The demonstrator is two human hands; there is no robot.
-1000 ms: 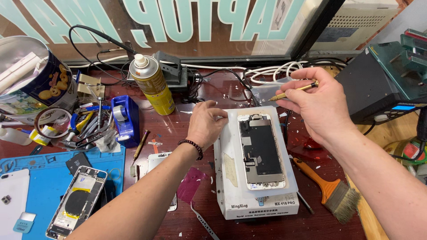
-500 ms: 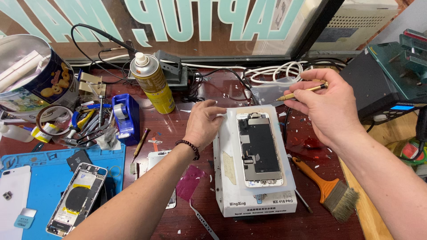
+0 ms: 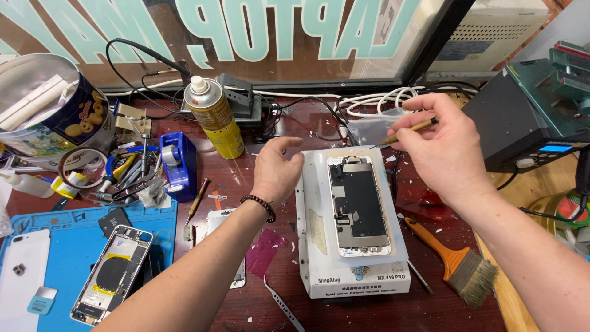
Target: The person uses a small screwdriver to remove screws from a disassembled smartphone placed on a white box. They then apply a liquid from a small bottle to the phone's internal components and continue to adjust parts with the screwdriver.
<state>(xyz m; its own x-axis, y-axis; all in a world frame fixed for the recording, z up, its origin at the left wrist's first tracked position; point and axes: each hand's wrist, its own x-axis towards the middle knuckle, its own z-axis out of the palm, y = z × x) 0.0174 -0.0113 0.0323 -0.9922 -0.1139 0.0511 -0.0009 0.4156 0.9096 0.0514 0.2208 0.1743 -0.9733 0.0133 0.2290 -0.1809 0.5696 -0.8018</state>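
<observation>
Phone frame opened on blue mat, far left of white heating pad. Left hand half-curled, empty, fingertips at pad's left edge, likely steadying. Phone screen face-down atop pad. Right hand pinching thin brass-coloured tool just above pad's top right corner.

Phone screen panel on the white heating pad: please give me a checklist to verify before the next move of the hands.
1. Phone screen panel lies flat on white heating pad: ok.
2. Right hand grips thin tool: ok.
3. Left hand steadies the pad: not ok, open above its edge.
4. Tool tip clear of panel: ok.
5. Pad heated: cannot tell.
6. Brush clear of pad: ok.
</observation>
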